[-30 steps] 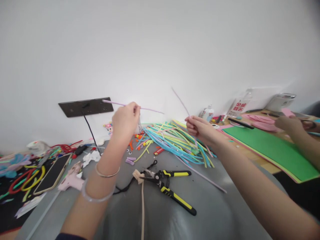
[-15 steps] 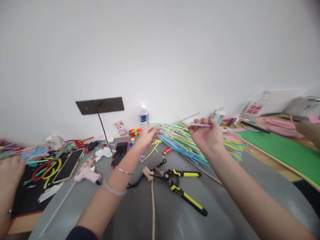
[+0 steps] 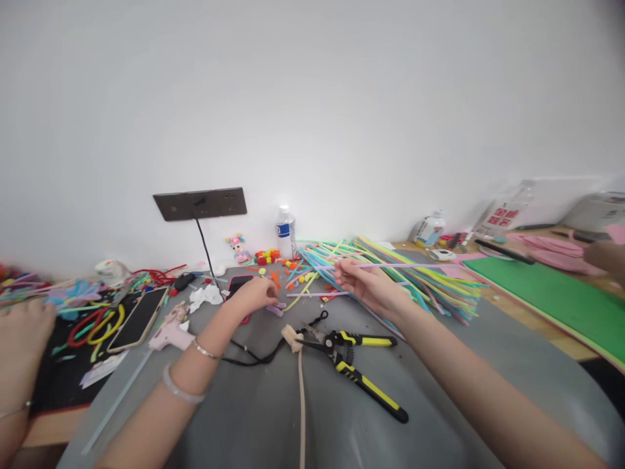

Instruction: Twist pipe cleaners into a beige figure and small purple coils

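My right hand (image 3: 367, 284) is closed on a thin lilac pipe cleaner (image 3: 415, 265) that runs level to the right over the pile of coloured pipe cleaners (image 3: 430, 286). A shorter lilac piece (image 3: 312, 294) sticks out to the left of that hand. My left hand (image 3: 254, 293) is low on the grey table (image 3: 439, 417), with its fingers curled together beside small purple bits (image 3: 276, 308). What those fingers hold is hidden. Yellow-and-black pliers (image 3: 354, 365) and a beige pipe cleaner (image 3: 301, 391) lie in front of both hands.
A pink glue gun (image 3: 168, 332), a phone (image 3: 139, 318), a pink-cased phone (image 3: 238, 285) and a black cord lie at the left. A bottle (image 3: 285, 231) stands by the wall. Green foam sheet (image 3: 551, 293) at right. Other people's hands are at the left edge (image 3: 22, 335) and right edge (image 3: 605, 257).
My left hand has let go of the raised lilac pipe cleaner and dropped to the table by the purple bits. My right hand has come lower and leftward, holding its pipe cleaner level.
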